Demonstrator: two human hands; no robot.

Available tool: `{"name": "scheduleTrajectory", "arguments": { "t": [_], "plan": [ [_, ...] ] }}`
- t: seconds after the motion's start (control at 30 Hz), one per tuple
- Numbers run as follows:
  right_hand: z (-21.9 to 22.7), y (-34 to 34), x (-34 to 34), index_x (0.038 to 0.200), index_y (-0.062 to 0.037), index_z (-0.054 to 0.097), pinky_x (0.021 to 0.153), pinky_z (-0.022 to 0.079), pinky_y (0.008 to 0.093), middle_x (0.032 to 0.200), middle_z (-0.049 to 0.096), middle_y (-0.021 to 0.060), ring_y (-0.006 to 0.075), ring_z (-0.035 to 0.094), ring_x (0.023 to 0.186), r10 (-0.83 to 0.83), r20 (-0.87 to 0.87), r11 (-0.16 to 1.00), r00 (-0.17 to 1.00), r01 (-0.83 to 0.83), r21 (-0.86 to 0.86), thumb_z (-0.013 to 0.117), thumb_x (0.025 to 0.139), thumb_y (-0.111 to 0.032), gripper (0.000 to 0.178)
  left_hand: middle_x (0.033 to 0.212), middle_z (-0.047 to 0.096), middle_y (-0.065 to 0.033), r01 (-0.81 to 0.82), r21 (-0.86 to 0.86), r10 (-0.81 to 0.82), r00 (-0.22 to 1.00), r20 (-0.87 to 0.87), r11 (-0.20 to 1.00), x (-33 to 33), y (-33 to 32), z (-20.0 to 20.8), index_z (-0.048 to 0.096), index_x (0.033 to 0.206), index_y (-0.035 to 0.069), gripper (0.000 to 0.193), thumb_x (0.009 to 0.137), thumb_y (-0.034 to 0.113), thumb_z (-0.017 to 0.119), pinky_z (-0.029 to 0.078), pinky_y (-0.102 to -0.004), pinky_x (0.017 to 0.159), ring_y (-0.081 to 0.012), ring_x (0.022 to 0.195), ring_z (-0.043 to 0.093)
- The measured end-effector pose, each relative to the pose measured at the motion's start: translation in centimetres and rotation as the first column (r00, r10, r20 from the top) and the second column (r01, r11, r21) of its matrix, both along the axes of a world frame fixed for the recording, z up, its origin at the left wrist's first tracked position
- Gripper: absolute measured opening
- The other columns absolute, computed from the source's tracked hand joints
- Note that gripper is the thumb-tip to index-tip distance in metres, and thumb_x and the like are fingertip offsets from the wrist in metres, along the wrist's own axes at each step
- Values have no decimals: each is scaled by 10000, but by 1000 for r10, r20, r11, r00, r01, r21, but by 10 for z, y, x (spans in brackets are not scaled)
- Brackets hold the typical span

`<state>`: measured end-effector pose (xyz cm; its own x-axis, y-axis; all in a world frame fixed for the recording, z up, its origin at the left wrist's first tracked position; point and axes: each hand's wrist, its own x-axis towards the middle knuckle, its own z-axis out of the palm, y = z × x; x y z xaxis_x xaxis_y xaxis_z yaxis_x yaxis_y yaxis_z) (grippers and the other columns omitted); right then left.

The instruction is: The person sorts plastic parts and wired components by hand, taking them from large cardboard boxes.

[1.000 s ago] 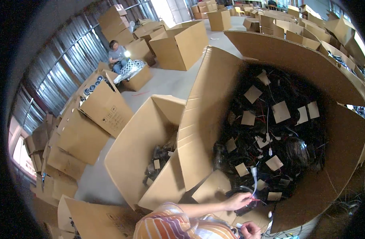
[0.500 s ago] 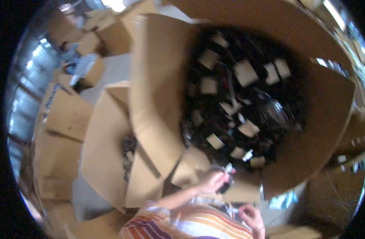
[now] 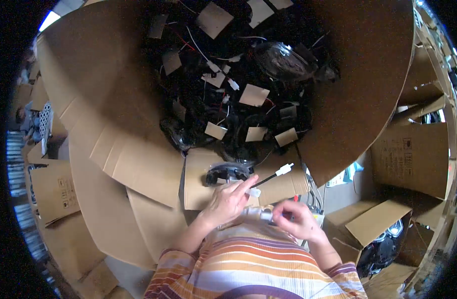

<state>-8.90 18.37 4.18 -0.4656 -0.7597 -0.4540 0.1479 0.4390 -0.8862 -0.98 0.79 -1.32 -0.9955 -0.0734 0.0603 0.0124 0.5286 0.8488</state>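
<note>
Head view, the only one: a large cardboard box [image 3: 338, 114] fills the upper frame, tipped open toward the person, and everything below is placed against it. Inside it lies a deep heap of black parts [image 3: 238, 99] with red and white wires and many tan cardboard tags [image 3: 254, 94]; the heap looks close to full, so most of the stock appears unhandled. On the near flap [image 3: 198, 179] of the box, just below the heap, rests one black rounded part [image 3: 223, 174] with a clear cover. Left hand [image 3: 228, 202] lies at the flap's near edge, fingers curled around a small white connector [image 3: 254, 192] beside that part; a black lead runs from there up to a second white plug [image 3: 284, 169] lying on the flap. Right hand [image 3: 300, 222] sits nearer the body, below the flap, fingers closed on a small pale cylinder-like piece [image 3: 262, 214] that I cannot identify; its far end reaches toward the left hand. Judged from this: one part is out of the heap and in hand at the wiring stage, nothing finished is visible beside it, and the bulk remains in the box. Right of the box stand smaller cartons [image 3: 413, 154], one low down holding a dark glossy part [image 3: 383, 244]. Left of the box, more cartons [image 3: 49, 189] and another person [image 3: 26, 117] far off.
</note>
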Motion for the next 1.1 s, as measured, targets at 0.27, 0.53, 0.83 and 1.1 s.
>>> {"name": "scheduleTrajectory", "arguments": {
  "t": [0.27, 0.53, 0.83, 1.1],
  "plan": [
    [-4, -10, -5, 733, 0, 505, 480, 341, 150, 642, 489, -19, 20, 419, 559, -183, 157, 980, 970, 193, -46, 512, 727, -48, 48, 701, 504, -112, 24, -163, -37, 996, -78, 986, -4, 3, 2, 411, 1089, 22, 508, 592, -32, 505, 406, -335, 533, -250, 592, 499],
    [-8, -11, -5, 694, -6, 500, 470, 340, 153, 608, 482, -17, 19, 415, 541, -245, 16, 969, 969, 245, 24, 516, 716, -59, 60, 659, 486, -99, 15, -246, -44, 993, -112, 969, -8, 4, 0, 434, 1058, -7, 474, 590, -23, 507, 394, -316, 522, -227, 569, 481],
    [-13, -12, -7, 659, -2, 485, 436, 327, 157, 546, 461, -24, 15, 389, 492, -198, -79, 976, 977, 204, 76, 511, 715, -71, 92, 642, 463, -91, -12, -264, -29, 988, -151, 964, -9, 6, 3, 432, 1055, -19, 493, 566, -34, 492, 387, -312, 526, -223, 559, 462],
    [-14, -13, -7, 656, -6, 483, 420, 300, 150, 550, 446, -26, 8, 371, 487, -214, -46, 976, 976, 216, 22, 500, 725, -60, 89, 642, 455, -94, -14, -101, 2, 993, -115, 995, -9, 10, -3, 435, 1068, 17, 498, 576, -45, 484, 381, -322, 509, -239, 550, 448]
  ]
}}
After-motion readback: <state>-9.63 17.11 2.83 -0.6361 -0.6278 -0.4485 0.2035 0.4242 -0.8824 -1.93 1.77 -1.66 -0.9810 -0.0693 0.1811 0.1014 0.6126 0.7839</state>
